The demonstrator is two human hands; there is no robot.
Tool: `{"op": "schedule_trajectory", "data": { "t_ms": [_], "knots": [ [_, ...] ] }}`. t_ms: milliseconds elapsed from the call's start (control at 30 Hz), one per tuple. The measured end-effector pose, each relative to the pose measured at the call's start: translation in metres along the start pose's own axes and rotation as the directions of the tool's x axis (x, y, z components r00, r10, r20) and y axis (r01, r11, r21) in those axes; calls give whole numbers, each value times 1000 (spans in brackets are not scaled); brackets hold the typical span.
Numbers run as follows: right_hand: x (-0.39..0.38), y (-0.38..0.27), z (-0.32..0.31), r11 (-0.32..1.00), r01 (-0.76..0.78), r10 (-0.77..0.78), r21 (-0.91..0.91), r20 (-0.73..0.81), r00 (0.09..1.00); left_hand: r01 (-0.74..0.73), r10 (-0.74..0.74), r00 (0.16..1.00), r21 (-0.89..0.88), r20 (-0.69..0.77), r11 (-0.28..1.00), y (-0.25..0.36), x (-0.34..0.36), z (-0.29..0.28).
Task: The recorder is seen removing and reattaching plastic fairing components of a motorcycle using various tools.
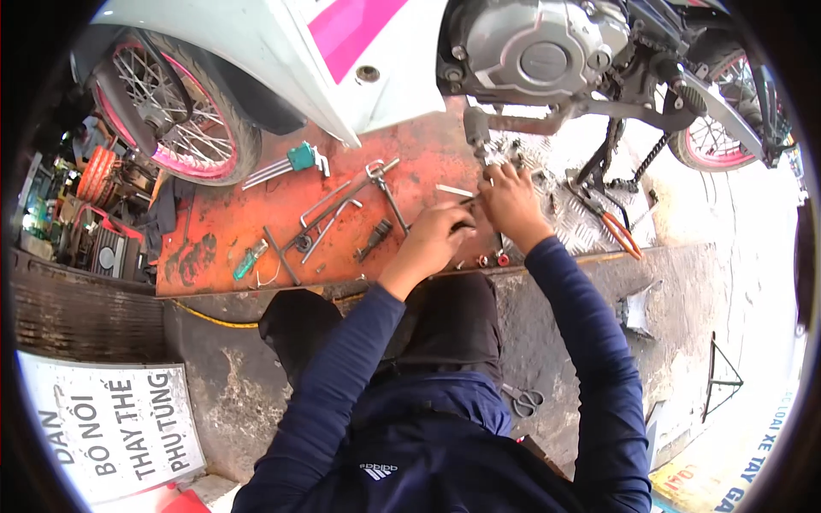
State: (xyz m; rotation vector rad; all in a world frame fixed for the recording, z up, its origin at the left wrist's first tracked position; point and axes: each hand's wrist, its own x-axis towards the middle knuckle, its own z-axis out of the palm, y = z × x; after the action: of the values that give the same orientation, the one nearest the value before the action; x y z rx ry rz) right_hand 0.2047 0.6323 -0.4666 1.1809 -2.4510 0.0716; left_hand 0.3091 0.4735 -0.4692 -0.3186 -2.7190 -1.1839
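My left hand (434,237) is closed near the middle of the orange work platform (209,214), with a thin dark item at its fingertips that I cannot make out. Just right of it, my right hand (513,198) has its bent fingers together on small parts just below a grey cylindrical metal piece (475,128) under the engine (544,53); what it grips is hidden. Around my hands lie a T-handle wrench (385,192), a dark socket tool (373,239), small red-topped parts (501,258) and orange-handled pliers (620,231).
A motorbike with white-pink body (389,51) and pink-rimmed wheels (197,141) stands over the platform and a metal checker plate (633,205). Also visible are hex keys (301,158), a green-handled tool (251,258), scissors (523,400), a sign (111,393) and a person (92,137) at far left.
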Motion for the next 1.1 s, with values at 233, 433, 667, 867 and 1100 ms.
{"op": "schedule_trajectory", "data": {
  "t_ms": [233, 433, 667, 867, 1100],
  "knots": [
    [-17, -25, -19, 990, 50, -40, 129, -74, 996, 8, -470, 874, -964, -121, 265, 2, -63, -35],
    [-23, -29, -3, 992, 27, -27, 123, -1, 1000, -162, -565, 812, -987, -145, 21, -7, -89, -51],
    [-24, -33, -35, 993, 18, -30, 112, 109, 994, -223, -626, 754, -974, -201, 44, -5, -109, -78],
    [-31, -30, -38, 992, 109, -108, 61, -25, 994, -312, -587, 765, -950, -266, 24, -5, -123, -83],
    [-89, -154, -87, 422, -277, 292, 863, 160, 943, -273, -512, 832, -961, -212, -44, 15, -123, -83]
  ]
}}
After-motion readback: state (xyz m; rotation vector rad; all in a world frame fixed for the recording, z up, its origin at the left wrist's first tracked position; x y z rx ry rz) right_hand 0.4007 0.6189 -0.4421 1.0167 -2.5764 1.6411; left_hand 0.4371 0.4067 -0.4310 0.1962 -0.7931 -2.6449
